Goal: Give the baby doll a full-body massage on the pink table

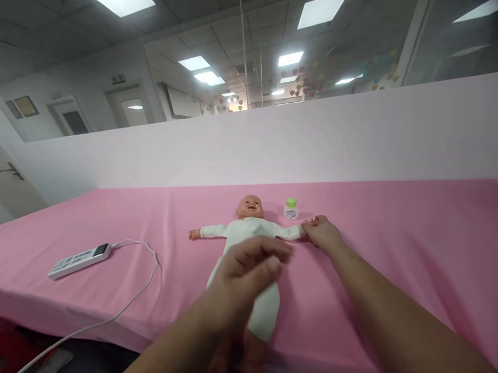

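Observation:
A baby doll [253, 228] in a white bodysuit lies face up on a pink-covered table [155, 300], its head at the far end and arms spread wide. At the doll's arm on the right side, my right hand [323, 234] is closed around its small hand. My left hand [247, 277] hovers over the doll's body, fingers together and bent, thumb apart from them, with nothing seen in it. It hides part of the doll's trunk and one leg. A small clear bottle with a green cap [291, 209] stands beside the doll's head.
On the left lies a white power strip [79, 261], its white cord [144, 290] curving over the table's front edge. A low white wall [247, 148] with glass above runs along the back. A door [9, 175] is at far left.

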Demonstrator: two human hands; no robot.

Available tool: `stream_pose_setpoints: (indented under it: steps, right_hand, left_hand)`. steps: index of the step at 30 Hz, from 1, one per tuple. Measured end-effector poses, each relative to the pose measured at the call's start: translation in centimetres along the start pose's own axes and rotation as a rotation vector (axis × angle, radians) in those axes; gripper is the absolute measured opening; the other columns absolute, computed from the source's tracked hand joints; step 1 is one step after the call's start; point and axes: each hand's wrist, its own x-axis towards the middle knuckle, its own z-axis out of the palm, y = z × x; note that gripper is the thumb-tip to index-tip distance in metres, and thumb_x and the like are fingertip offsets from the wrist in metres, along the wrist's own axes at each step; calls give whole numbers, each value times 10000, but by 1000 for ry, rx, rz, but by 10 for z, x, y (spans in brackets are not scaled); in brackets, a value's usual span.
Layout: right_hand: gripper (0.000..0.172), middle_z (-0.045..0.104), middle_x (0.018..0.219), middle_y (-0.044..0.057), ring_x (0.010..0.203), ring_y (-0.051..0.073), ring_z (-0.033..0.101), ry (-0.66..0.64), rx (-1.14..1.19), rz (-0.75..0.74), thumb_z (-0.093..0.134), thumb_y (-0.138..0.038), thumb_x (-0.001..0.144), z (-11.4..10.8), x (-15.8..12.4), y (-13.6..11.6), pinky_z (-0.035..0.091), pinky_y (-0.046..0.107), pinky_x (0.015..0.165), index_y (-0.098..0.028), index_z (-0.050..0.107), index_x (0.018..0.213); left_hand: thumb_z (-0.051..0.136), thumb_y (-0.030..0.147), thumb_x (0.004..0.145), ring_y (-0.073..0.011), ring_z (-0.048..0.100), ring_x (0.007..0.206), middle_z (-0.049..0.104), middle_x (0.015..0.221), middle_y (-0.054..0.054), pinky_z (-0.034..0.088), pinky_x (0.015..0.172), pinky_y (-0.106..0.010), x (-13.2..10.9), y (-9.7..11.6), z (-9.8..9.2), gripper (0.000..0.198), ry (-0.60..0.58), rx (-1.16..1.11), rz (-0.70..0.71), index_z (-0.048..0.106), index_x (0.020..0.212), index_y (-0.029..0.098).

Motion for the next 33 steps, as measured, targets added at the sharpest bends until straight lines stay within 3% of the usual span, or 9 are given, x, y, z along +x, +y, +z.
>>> stream_pose_setpoints:
  steps: [3,4,8,10,12,19,25,30,33]
  right_hand:
    - [512,739,974,107,864,280,716,-32,-41,44,550,-651,903,-8,-6,-6,514,350,669,-228,553,1190]
    - [528,739,993,112,886,290,715,-36,-66,53,539,-675,896,-10,-7,-8,514,361,681,-227,555,1174]
    - [540,731,1066,138,959,319,710,-54,-154,54,528,-693,885,-16,-11,-13,510,390,728,-216,573,1134]
    - [523,731,1077,146,977,324,711,-74,-177,53,527,-675,893,-17,-12,-14,512,397,747,-212,591,1129]
    - [519,731,1106,153,1001,327,712,-78,-187,57,535,-657,895,-19,-11,-13,520,402,763,-209,605,1145]
    - [605,749,1122,174,1028,359,719,-76,-201,85,502,-748,889,-26,0,-2,537,441,818,-206,678,1093]
    - [740,706,1276,192,1177,362,670,41,-278,127,441,-747,926,-34,-8,-14,520,470,934,-161,587,1354]
    - [617,755,1159,143,958,301,714,266,-17,4,499,-698,920,-64,-45,-50,559,408,800,-211,644,1270]
    - [534,769,1056,103,779,235,696,364,203,-177,522,-640,940,-69,-94,-68,574,354,703,-232,655,1258]
  left_hand:
    - [625,382,935,-277,684,1041,758,1094,-87,521,969,-437,41,-42,-56,235,264,567,-92,746,1069,231]
    - [608,347,925,-293,668,1104,749,1169,-87,498,1013,-457,51,-55,-76,245,276,775,-133,748,1096,239]
    - [661,369,839,-364,551,1334,623,1468,-101,457,1074,-490,74,-90,-147,493,137,1198,-308,679,1319,257]
    - [714,426,780,-406,481,1404,591,1513,-107,360,1154,-553,77,-103,-172,617,76,1301,-336,650,1373,267]
    - [703,465,776,-433,437,1436,573,1535,-101,311,1161,-615,75,-118,-190,657,94,1332,-370,624,1406,297]
    - [670,294,740,-427,420,1451,538,1570,-95,268,1155,-642,63,-171,-218,711,155,1244,-496,583,1443,353]
    - [579,243,793,-446,530,1347,566,1522,-155,359,1105,-629,64,-179,-237,678,298,1177,-661,569,1471,276]
    - [570,274,847,-457,551,1314,584,1452,-208,448,1057,-569,57,-179,-236,670,435,1066,-610,530,1513,217]
    - [559,210,846,-375,545,1349,538,1494,-181,474,1081,-474,56,-179,-232,601,524,881,-449,588,1446,199]
